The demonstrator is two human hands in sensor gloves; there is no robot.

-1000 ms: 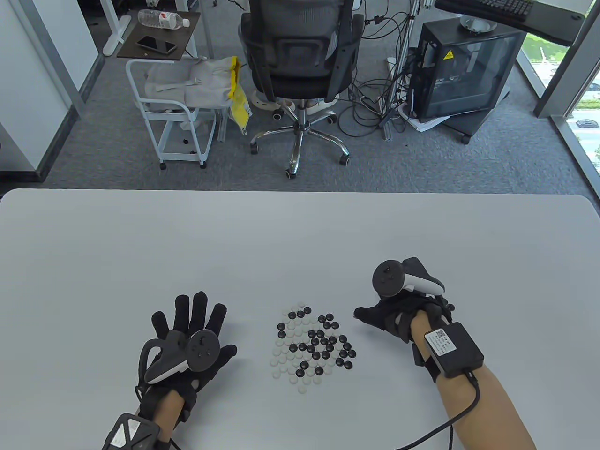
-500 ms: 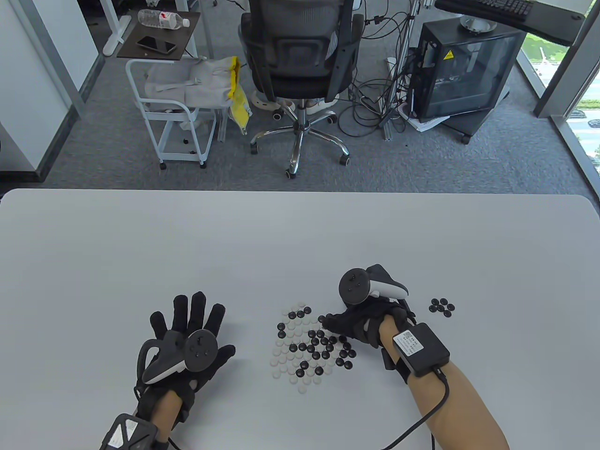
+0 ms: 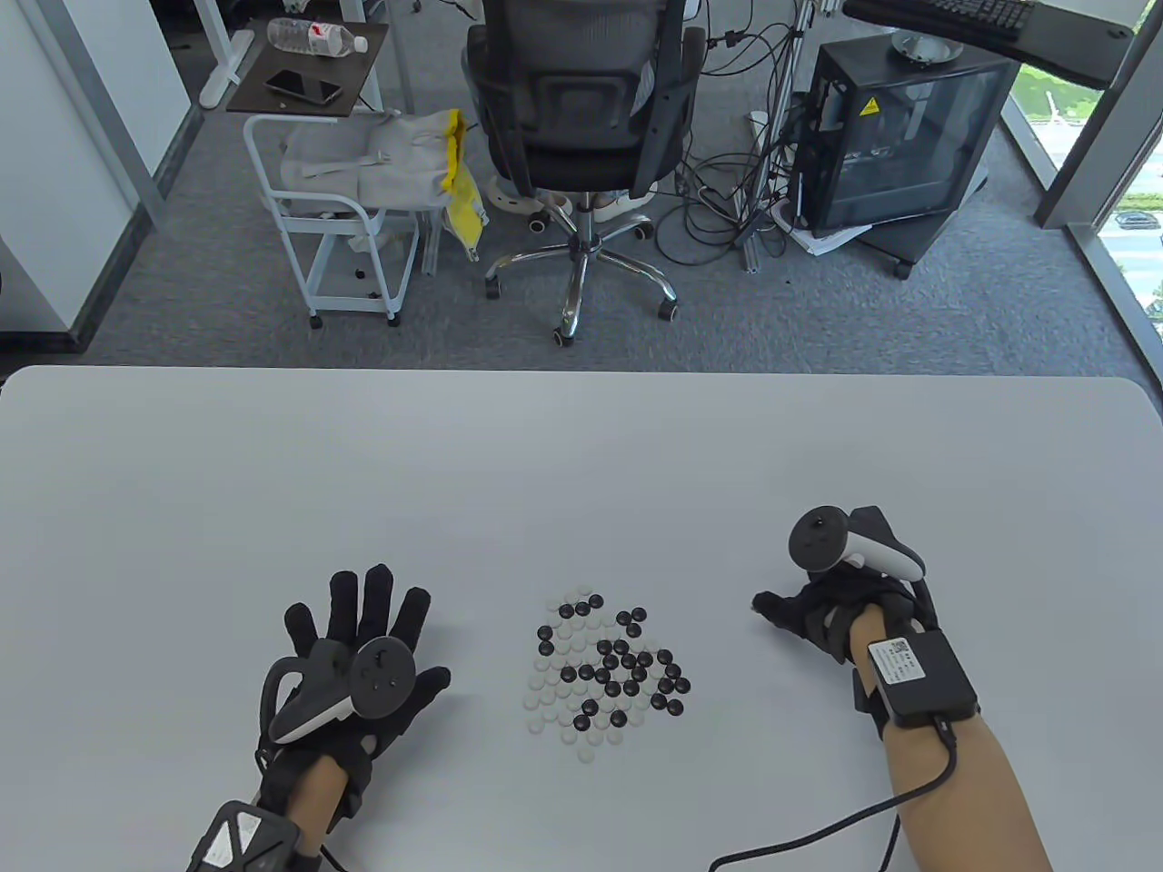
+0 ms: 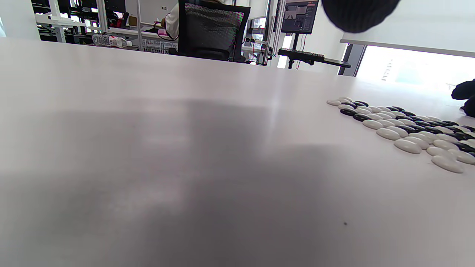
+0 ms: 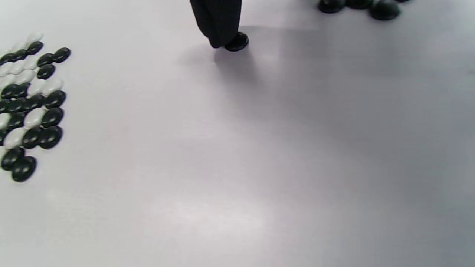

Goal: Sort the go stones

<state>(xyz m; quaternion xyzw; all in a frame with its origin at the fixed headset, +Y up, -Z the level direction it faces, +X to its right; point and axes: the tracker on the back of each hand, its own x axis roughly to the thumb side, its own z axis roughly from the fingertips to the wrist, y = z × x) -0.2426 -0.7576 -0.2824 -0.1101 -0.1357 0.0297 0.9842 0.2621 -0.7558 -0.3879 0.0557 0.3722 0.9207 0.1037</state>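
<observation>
Office bkgd: chair (image 3: 581,118), PC tower (image 3: 895,136) at 12–1 o'clock beyond white table (image 3: 581,454). Mixed black/white stone pile (image 3: 604,672) at 6 o'clock, table centre. My left hand (image 3: 354,654) flat, fingers spread, at pile's 9 o'clock, idle. My right hand (image 3: 818,613) at pile's 3 o'clock; one fingertip (image 5: 219,26) pressing a single black stone (image 5: 237,41). Sorted black group (image 5: 356,5) just beyond. Tip: slide w/ light, steady pressure to that group, don't let it flip.
</observation>
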